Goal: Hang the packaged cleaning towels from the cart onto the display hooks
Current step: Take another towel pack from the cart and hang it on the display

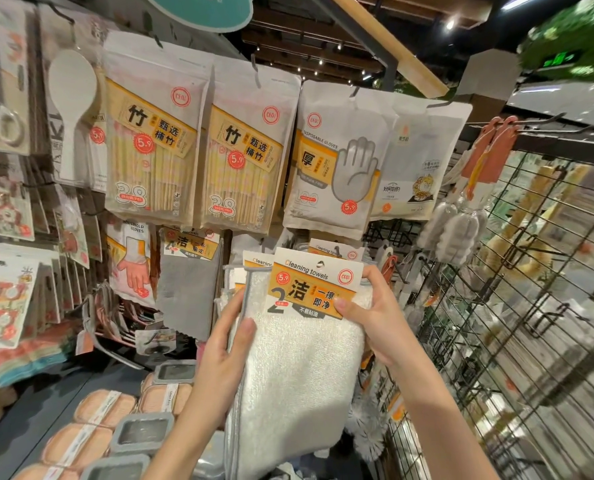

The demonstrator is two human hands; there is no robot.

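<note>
Hands raised: left hand (228, 336), right hand (371, 311) grip towel pack (299, 358).

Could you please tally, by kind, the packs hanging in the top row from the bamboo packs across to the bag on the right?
Bamboo packs: 2
Disposable gloves pack: 1
White bag with the cartoon print: 1
Total: 4

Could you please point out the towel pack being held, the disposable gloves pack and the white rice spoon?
Towel pack (299, 368), head view, white cloth.
Gloves pack (337, 168), head view, printed hand.
Rice spoon (72, 81), head view, bowl.
</note>
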